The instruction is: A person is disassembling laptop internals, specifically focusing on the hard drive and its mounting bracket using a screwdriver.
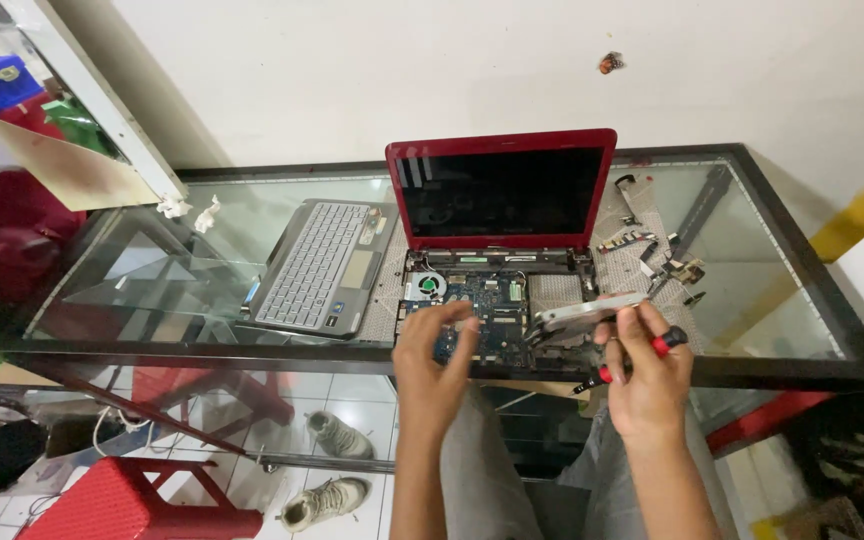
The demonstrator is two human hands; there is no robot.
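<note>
Right hand (642, 375) grips screwdriver (634, 360), left hand (434, 362) on laptop base (492, 310)

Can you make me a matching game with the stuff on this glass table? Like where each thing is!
Things:
1. laptop screen
2. keyboard panel
3. screwdriver
4. circuit board

Places:
A. in the right hand
B. under the left hand
C. standing upright, red frame
D. lying left of the laptop

Pairs: 1-C, 2-D, 3-A, 4-B

This looks like a small repair workshop. An opened red laptop (500, 255) lies on a glass bench (762, 300) beside its removed keyboard (318, 265) and loose parts (652, 250). A red plastic stool (122, 505) stands on the tiled floor (372, 400).
</note>
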